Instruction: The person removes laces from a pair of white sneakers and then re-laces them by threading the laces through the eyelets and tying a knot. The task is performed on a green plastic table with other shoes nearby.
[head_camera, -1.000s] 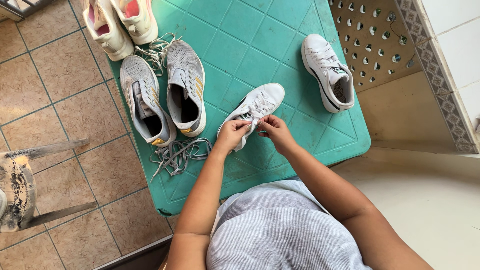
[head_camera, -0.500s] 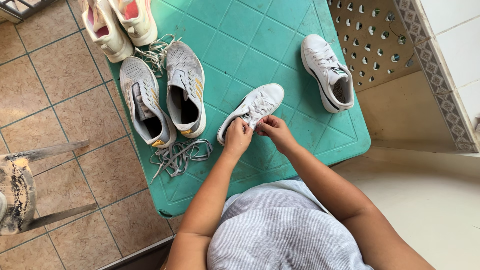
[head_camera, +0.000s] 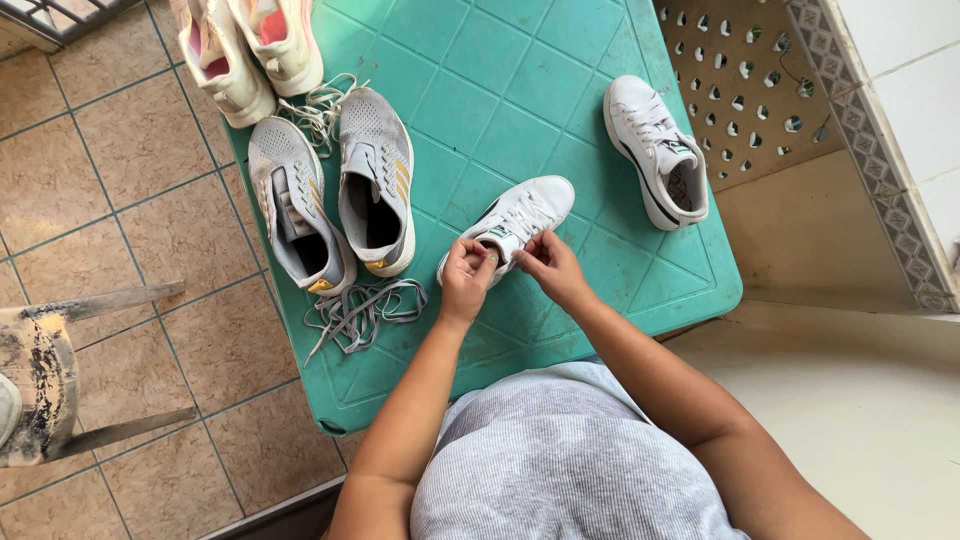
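Observation:
A white low sneaker (head_camera: 523, 215) lies on a teal plastic table (head_camera: 520, 90), toe pointing away from me. My left hand (head_camera: 468, 275) grips the heel end and tongue of this sneaker. My right hand (head_camera: 547, 262) pinches the shoe's opening and lace on the other side. Both hands cover the shoe's heel part. Its matching white sneaker (head_camera: 655, 145) rests farther right on the table.
Two grey sneakers (head_camera: 335, 190) with yellow stripes lie at the left, loose grey laces (head_camera: 355, 310) beside them. A cream and pink pair (head_camera: 250, 45) sits at the far corner. A worn chair (head_camera: 60, 370) stands on the tiled floor. A perforated panel (head_camera: 745, 70) lies to the right.
My left hand has shifted from the tongue onto the heel end of the white sneaker. The right hand stays at the opening. The view moved slightly.

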